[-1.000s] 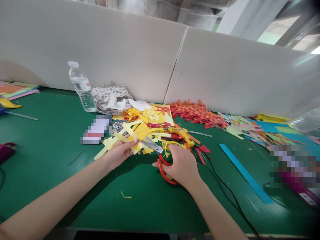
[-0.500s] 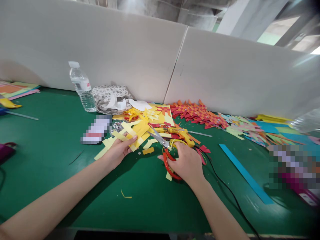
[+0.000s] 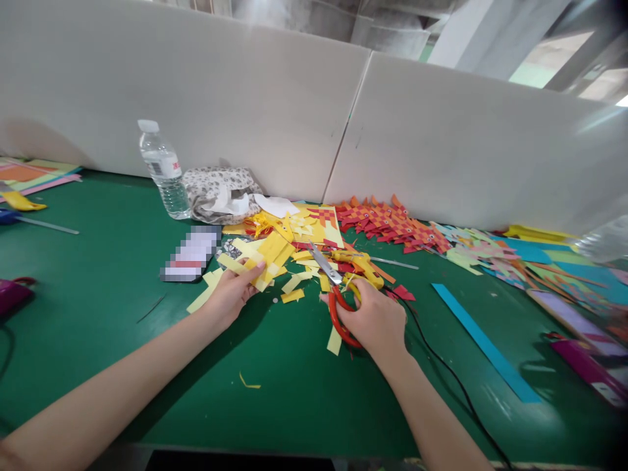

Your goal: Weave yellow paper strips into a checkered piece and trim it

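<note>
Pinched in my left hand (image 3: 236,293) is a woven yellow paper piece (image 3: 272,256), with pale yellow strips sticking out to the left. My right hand (image 3: 377,320) is closed round the red handles of a pair of scissors (image 3: 328,265). The blades look nearly together, point up and to the left, and are apart from the paper. Yellow paper scraps (image 3: 293,296) lie on the green table between my hands. Just beyond my right hand lies a yellow glue gun (image 3: 360,263), its black cord (image 3: 444,366) trailing toward the front edge.
A water bottle (image 3: 165,173) stands before the grey partition (image 3: 235,91), beside a patterned cloth pouch (image 3: 209,190). A phone (image 3: 193,252) lies left. Red-orange woven paper fish (image 3: 387,222) are piled at the back. A blue paper strip (image 3: 483,340) and a purple device (image 3: 583,366) lie right.
The scissors in my right hand have drawn back to the right, away from the yellow paper, and their blades have come closer together. My left hand still holds the woven piece in nearly the same place.
</note>
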The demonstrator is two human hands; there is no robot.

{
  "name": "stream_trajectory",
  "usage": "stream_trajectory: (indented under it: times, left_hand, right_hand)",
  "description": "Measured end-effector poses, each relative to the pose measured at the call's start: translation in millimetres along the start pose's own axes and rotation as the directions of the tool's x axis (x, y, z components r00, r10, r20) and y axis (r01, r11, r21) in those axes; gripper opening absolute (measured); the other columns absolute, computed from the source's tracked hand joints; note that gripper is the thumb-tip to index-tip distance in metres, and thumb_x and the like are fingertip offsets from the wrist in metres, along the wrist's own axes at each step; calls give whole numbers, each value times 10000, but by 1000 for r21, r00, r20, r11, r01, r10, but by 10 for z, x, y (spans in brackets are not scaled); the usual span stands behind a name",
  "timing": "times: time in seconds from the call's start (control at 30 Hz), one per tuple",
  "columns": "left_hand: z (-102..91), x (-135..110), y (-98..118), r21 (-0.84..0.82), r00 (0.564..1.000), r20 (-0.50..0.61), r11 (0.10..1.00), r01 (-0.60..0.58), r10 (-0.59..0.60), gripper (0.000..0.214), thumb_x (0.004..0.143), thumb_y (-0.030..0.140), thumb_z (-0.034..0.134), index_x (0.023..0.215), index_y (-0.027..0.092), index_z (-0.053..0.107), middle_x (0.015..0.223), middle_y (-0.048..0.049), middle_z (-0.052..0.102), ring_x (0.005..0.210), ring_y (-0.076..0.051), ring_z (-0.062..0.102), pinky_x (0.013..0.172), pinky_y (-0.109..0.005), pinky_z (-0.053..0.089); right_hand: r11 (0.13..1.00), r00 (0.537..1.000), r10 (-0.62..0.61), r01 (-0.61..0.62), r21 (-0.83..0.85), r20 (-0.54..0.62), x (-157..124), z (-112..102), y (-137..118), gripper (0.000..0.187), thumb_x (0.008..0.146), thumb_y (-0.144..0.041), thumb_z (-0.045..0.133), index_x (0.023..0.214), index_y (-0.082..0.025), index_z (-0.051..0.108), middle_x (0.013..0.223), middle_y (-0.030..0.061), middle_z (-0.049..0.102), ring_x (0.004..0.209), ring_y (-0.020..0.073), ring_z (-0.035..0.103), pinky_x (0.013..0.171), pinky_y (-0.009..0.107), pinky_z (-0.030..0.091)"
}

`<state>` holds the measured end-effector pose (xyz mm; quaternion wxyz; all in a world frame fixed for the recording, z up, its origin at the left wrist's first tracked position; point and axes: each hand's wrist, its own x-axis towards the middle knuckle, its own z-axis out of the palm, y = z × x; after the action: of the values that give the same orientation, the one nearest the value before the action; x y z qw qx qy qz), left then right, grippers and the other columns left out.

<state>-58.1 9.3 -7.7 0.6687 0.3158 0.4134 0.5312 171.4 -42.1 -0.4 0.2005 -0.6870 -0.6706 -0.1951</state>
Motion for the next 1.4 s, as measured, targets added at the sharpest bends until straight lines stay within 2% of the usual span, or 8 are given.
stream_trajectory:
  times: [0.17,0.33,0.6,0.87,1.13,1.4]
  left_hand:
    - [-13,13,-25,16,1000,-4,1000,-12,12,273,649,239,724,861,185,561,892,-21,662,692,-100,627,527,-157,478]
    - [-48,30,-57,59,999,13,997,-41,40,280,636,288,728,831,201,547,826,24,646,689,-79,604,557,-156,450]
    - [-35,15,-57,144,994,70,985,-94,85,286,656,320,707,874,202,565,855,15,638,748,-91,594,633,-178,447]
    - [-17,0,-34,108,995,72,991,-78,70,258,656,295,709,848,194,569,881,7,653,702,-78,597,582,-158,441]
    - [-7,-7,-24,27,998,64,1000,-14,12,229,651,247,720,822,199,576,852,8,666,696,-82,610,549,-150,455]
    - [-7,-1,-30,15,997,78,1000,-9,8,258,656,246,718,869,207,576,881,8,667,706,-83,618,576,-155,477]
  right_hand:
    - [987,985,-144,137,80,91,-32,-21,-59,424,695,-614,483,732,-198,553,593,11,616,562,172,582,487,234,244]
    - [979,967,-186,167,119,174,-42,-47,-132,383,692,-584,496,676,-203,528,577,0,608,550,162,576,482,229,225]
    - [981,961,-162,133,140,222,-44,-70,-167,400,685,-593,491,611,-200,487,504,-11,561,488,143,543,467,229,182]
    - [980,965,-156,125,156,208,-46,-73,-178,421,700,-608,467,600,-199,487,486,-11,543,460,132,520,459,234,178]
    - [978,957,-155,114,174,245,-38,-99,-172,420,700,-609,469,597,-202,490,481,-17,531,457,125,503,461,230,190]
    - [982,962,-143,107,156,235,-42,-83,-165,416,688,-611,482,598,-204,492,481,-20,539,466,127,513,465,223,183]
